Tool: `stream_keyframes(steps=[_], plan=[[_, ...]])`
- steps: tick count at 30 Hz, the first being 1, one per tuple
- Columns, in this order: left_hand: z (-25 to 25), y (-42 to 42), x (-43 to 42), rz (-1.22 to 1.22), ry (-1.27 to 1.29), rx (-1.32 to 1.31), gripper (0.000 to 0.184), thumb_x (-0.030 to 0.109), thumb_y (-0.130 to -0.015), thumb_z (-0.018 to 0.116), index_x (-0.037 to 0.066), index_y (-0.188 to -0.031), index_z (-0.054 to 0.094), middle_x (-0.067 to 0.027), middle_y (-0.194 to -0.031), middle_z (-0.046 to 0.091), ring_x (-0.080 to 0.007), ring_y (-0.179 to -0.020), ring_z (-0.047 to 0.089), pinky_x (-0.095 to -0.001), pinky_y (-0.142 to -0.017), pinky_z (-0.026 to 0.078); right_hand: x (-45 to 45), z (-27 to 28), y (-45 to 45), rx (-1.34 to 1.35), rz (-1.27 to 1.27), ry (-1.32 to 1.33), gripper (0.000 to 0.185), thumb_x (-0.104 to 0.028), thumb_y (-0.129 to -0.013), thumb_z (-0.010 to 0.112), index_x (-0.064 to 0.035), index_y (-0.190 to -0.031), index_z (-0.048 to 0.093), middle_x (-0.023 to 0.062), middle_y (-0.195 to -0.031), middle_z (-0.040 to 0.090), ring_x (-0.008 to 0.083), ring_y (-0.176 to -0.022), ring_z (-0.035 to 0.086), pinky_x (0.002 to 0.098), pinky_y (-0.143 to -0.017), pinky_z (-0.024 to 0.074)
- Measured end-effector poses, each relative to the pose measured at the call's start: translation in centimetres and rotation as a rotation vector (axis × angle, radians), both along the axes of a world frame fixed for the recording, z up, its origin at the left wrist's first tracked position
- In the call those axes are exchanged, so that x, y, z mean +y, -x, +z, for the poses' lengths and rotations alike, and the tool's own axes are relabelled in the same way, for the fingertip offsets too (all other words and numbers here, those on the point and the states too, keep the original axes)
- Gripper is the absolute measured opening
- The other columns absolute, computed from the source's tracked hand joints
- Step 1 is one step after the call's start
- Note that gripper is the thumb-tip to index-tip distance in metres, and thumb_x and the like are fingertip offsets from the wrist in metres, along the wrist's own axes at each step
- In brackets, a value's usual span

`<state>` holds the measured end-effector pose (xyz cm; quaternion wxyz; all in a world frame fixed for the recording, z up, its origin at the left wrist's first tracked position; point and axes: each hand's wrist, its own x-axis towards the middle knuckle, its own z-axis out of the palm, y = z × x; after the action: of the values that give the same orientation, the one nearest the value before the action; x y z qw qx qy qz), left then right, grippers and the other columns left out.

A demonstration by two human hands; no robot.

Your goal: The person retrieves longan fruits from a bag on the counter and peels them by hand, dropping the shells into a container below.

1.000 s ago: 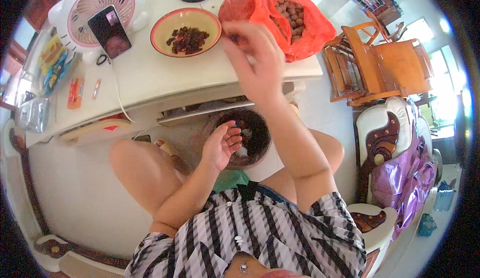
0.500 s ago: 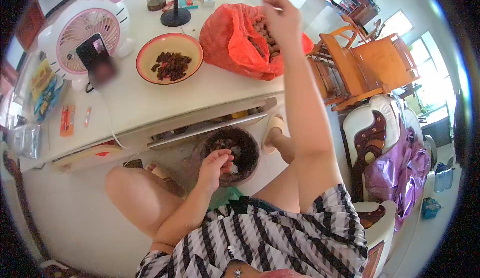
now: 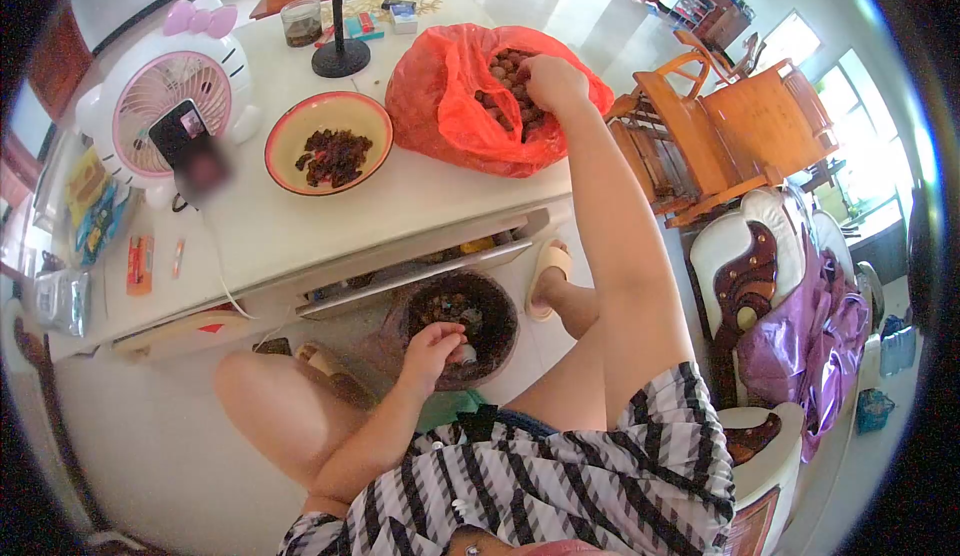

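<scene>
- Where the bag [image 3: 435, 106] sits on the table [image 3: 250, 246], its long axis runs side to side, and its mouth faces upward and toward the person's right.
- The right hand [image 3: 555, 84] is at that mouth, over the balls [image 3: 507, 68]; its fingers bend downward, their tips hidden, so I cannot tell whether they pinch one.
- The left hand [image 3: 435, 351] hangs over the bin [image 3: 503, 358], fingers curled and thumb close to the index finger; I cannot tell whether anything is between them.
- Thin red plastic, crumpled and partly see-through, makes up the bag; its edges fold loosely around the opening.
- The balls are small, round, brown and dull, heaped together, with no long axis to read.
- Just left of the bag, the bowl [image 3: 372, 121] is round and shallow, smooth cream inside with a red rim.
- Dark, wrinkled, sticky-looking pieces [image 3: 333, 159] lie clumped in its middle, pointing no one way.
- The bin is round and dark, with mixed scraps inside, below the table's edge.
</scene>
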<state>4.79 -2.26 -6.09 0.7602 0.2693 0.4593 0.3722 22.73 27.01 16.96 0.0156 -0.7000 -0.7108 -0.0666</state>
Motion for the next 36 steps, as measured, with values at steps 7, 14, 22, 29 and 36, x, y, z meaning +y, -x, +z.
stream_keyframes(steps=[7, 14, 22, 29, 36], plan=[[0.4, -0.2, 0.0, -0.048, -0.063, 0.053, 0.018, 0.011, -0.082, 0.051, 0.006, -0.098, 0.056, -0.0031, -0.087, 0.06, -0.0117, -0.075, 0.055, -0.0243, -0.064, 0.045, 1.0, -1.8, -0.5, -0.018, -0.087, -0.089, 0.03, -0.018, -0.08, 0.039, -0.004, -0.099, 0.059, 0.013, -0.114, 0.052, 0.0326, -0.102, 0.052, 0.0402, -0.082, 0.043], [0.4, 0.0, -0.2, -0.026, -0.076, 0.014, 0.017, 0.01, -0.083, 0.052, 0.004, -0.097, 0.056, -0.0029, -0.086, 0.059, -0.0098, -0.074, 0.053, -0.0235, -0.064, 0.044, -3.5, -0.6, -2.5, 0.872, 0.444, -0.207, 0.036, -0.015, -0.078, 0.051, -0.0001, -0.111, 0.048, 0.0153, -0.1, 0.057, 0.0276, -0.092, 0.056, 0.0359, -0.078, 0.0448], [1.4, 0.2, -0.6, -0.068, -0.044, -0.026, 0.015, 0.011, -0.084, 0.049, 0.006, -0.096, 0.057, -0.0016, -0.086, 0.059, -0.0088, -0.073, 0.053, -0.0222, -0.064, 0.044, -19.6, -4.1, 1.3, 2.194, 0.387, 0.447, 0.034, -0.025, -0.086, 0.047, -0.002, -0.112, 0.047, 0.0013, -0.069, 0.047, 0.0104, -0.054, 0.045, 0.0197, -0.045, 0.035], [3.6, 0.6, -0.7, 0.157, -0.072, -0.559, 0.041, 0.031, -0.086, 0.05, 0.009, -0.119, 0.039, -0.0082, -0.109, 0.051, -0.0195, -0.087, 0.055, -0.0317, -0.076, 0.045, -29.1, -16.5, 6.4, 1.819, -0.007, 0.601, 0.019, -0.019, -0.089, 0.044, -0.002, -0.091, 0.053, 0.0047, -0.085, 0.056, 0.013, -0.076, 0.055, 0.0262, -0.064, 0.0442], [0.5, -0.1, -1.6, 0.163, -0.129, -0.351, 0.03, 0.033, -0.09, 0.041, 0.006, -0.103, 0.046, -0.0123, -0.092, 0.057, -0.0216, -0.085, 0.054, -0.0331, -0.079, 0.044, -31.0, -22.4, 8.5, 1.361, 0.083, 0.383, 0.025, -0.019, -0.087, 0.043, 0.0038, -0.093, 0.053, 0.0192, -0.081, 0.058, 0.0279, -0.078, 0.057, 0.0327, -0.068, 0.044]])
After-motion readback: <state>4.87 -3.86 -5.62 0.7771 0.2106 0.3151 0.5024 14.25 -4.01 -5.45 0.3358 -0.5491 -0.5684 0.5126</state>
